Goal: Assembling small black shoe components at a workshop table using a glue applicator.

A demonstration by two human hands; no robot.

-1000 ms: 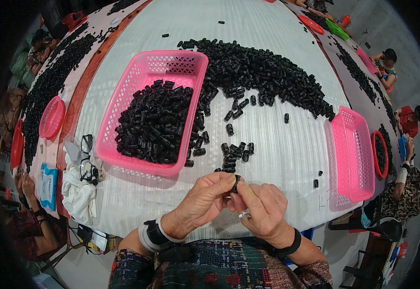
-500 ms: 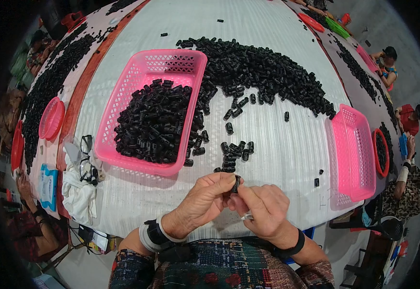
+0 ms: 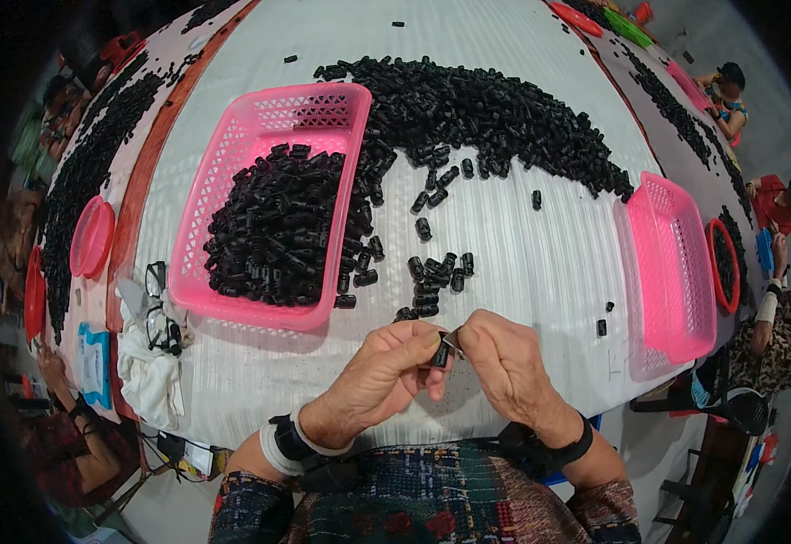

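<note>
Just above the table's near edge, my left hand [image 3: 379, 370] pinches a small black cylindrical part [image 3: 441, 354] between thumb and fingers. My right hand [image 3: 510, 364] is closed on a small thin metal blade [image 3: 452, 339], its tip against the top of that part. Beyond my hands lies a loose cluster of the same black parts [image 3: 431, 276]. A pink plastic basket [image 3: 344, 190] heaped with black parts stands to the left. Behind it and to the right, a big pile of black parts [image 3: 495, 118] curves across the white table cover [image 3: 522, 263].
A second pink basket [image 3: 676, 263] stands at the right edge. Eyeglasses [image 3: 158, 317] rest on a white cloth [image 3: 155, 385] at the left, next to a blue-and-white packet [image 3: 94, 363]. Other people sit at side tables, which also carry black parts and red trays [image 3: 723, 267].
My right hand has turned and lifted slightly, so the metal blade now shows at the part's top. My left hand still holds the part. The view has shifted a little.
</note>
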